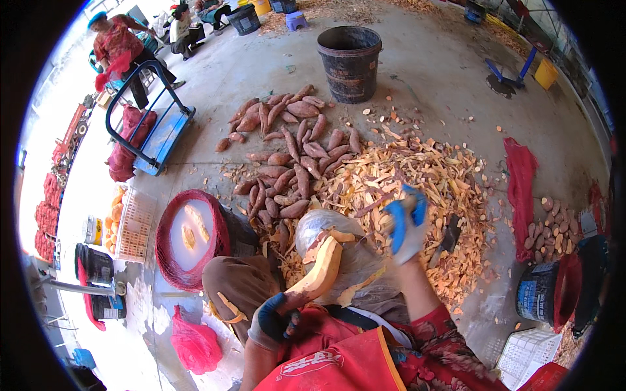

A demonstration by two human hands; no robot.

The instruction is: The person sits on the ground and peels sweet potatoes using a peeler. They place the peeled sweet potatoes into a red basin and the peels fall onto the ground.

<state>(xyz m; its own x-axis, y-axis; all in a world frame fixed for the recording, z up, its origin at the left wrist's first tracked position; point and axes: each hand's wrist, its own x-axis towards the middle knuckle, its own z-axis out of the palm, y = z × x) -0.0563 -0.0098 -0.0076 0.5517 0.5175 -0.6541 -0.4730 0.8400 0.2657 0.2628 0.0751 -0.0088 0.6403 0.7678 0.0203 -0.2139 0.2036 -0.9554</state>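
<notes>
My left hand [272, 320], in a white glove with a dark coated palm, grips the lower end of a large sweet potato [320, 269]. Most of its visible side is peeled to pale orange flesh, while reddish skin remains near my fingers. A strip of peel hangs at its upper end, above the clear plastic [337, 222] over my knee. My right hand [408, 222], in a blue and white glove, is raised right of the sweet potato, apart from it. Motion blurs its fingers, and whatever they may hold cannot be made out. Behind it lies a heap of peelings [440, 181].
Unpeeled sweet potatoes [298, 161] lie ahead, near a black bucket [348, 68]. To the left, a tub of cloudy water [195, 229] holds peeled pieces, beside a white crate [137, 225]. A blue trolley [164, 141] stands beyond, near a person [120, 49]. Another bucket [538, 293] is at right.
</notes>
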